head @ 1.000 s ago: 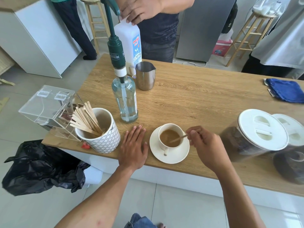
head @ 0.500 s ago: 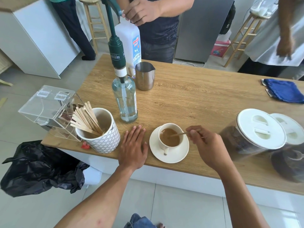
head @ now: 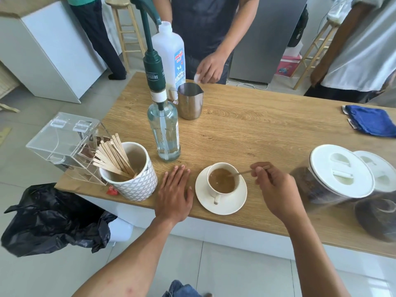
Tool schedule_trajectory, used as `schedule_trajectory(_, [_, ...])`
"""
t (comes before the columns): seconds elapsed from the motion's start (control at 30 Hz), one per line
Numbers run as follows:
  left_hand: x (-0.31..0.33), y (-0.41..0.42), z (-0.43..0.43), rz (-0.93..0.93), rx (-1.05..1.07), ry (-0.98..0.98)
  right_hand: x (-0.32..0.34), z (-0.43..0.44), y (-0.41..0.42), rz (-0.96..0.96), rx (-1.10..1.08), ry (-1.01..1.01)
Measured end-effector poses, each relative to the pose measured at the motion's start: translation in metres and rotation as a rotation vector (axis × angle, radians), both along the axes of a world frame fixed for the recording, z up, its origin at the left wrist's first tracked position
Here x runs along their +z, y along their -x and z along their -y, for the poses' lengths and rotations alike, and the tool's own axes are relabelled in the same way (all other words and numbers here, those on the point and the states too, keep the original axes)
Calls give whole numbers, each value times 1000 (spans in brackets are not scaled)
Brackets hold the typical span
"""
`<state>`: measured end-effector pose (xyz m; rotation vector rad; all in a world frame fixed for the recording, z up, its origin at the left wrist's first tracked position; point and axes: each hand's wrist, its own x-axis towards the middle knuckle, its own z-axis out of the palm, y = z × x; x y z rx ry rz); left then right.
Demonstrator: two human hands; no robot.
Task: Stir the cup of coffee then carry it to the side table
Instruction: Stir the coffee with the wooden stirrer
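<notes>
At the counter's near edge: cup of coffee at nine o'clock from right hand pinching stir stick; left hand flat, fingers spread, beside saucer.

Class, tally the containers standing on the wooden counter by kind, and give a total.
White ceramic cups: 2
Bottles: 2
Steel jug: 1
White-lidded jars: 2
Clear acrylic box: 1
Total: 8

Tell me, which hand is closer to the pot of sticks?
Left. The left hand lies flat on the table right beside the pot, just to its right. The right hand is farther off, past the cup, holding a stirrer.
</notes>
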<state>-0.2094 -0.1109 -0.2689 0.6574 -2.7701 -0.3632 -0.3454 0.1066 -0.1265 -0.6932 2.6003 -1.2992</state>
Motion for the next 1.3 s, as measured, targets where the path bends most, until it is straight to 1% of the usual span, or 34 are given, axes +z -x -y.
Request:
schedule_trajectory(0.1, [0, 0, 0, 7, -1, -2, -4, 1, -5, 26, 65, -25])
schedule_trajectory(0.17, [0, 0, -2, 5, 0, -1, -3, -1, -3, 44, 0, 9])
schedule_trajectory(0.23, [0, 0, -1, 0, 1, 5, -2, 0, 0, 20, -52, 27])
schedule_trajectory(0.3, [1, -1, 0, -1, -1, 6, -1, 4, -2, 4, 7, -6])
schedule_trajectory(0.37, [1, -1, -1, 0, 0, 2, -1, 4, -5, 33, 51, -28])
schedule_trajectory(0.43, [1, 0, -2, 0, 0, -2, 0, 1, -2, 58, 4, -16])
schedule_trajectory(0.5, [1, 0, -1, -2, 1, 0, 1, -1, 4, 38, -52, -4])
schedule_trajectory(0.67, [1, -1, 0, 1, 3, -2, 1, 1, -2, 49, 88, -49])
schedule_trajectory(0.8, [1, 1, 0, 5, 7, 7, 2, 0, 2, 29, 5, -15])
schedule_trajectory(0.93, [0, 0, 0, 6, 6, 4, 3, 3, -6, 63, 84, -35])
schedule_trajectory(1.07, [0, 1, -2, -7, 5, 5, 3, -1, 1, 18, -20, -14])
schedule_trajectory(1.13, [0, 0, -2, -8, 5, 6, 3, 0, -1, 10, 26, -20])
schedule_trajectory(1.2, [0, -1, -2, -4, 6, 2, 3, 0, -5, 48, 76, -41])
schedule_trajectory(1.3, [0, 0, -4, 1, 6, 1, 2, -3, -2, 12, -2, -18])
